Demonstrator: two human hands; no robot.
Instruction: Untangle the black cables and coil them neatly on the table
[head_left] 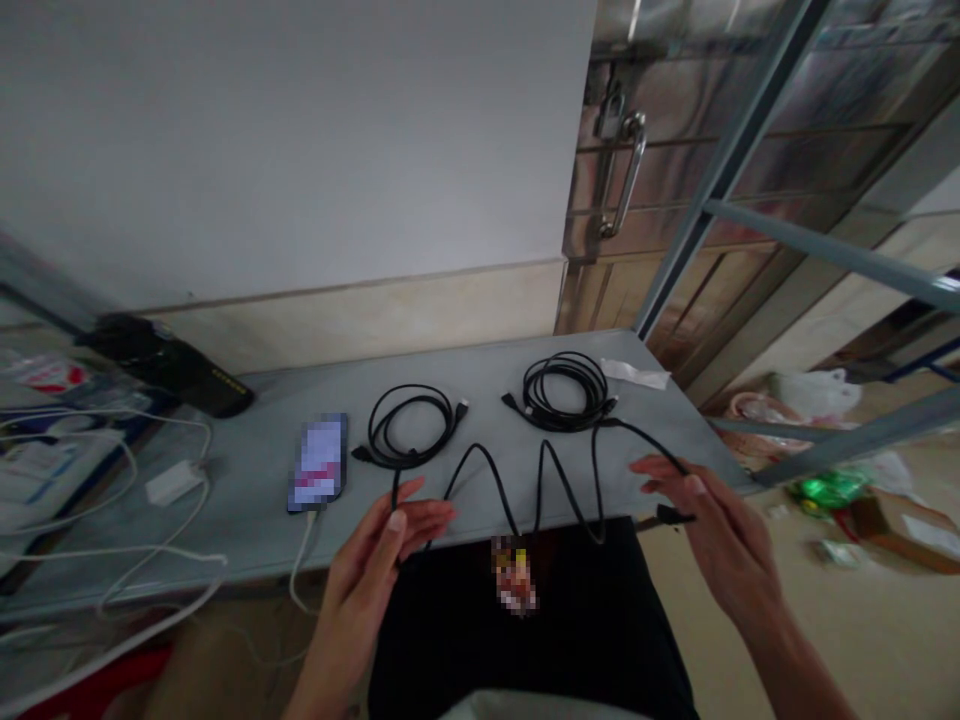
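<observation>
A loose black cable (551,480) zigzags across the front of the grey table (247,500). My left hand (382,550) pinches one end of it near the table's front edge. My right hand (705,520) holds the other end, with the black plug (670,515) by my fingers past the table's right corner. Behind the loose cable lie two coiled black cables, one in the middle (411,428) and one further right (564,392).
A phone (319,462) lies left of the coils with a white charging lead (304,545) plugged in. More white cables (112,500) and a dark object (169,365) sit at the left. A metal door (675,150) and bed frame bars (825,250) stand to the right.
</observation>
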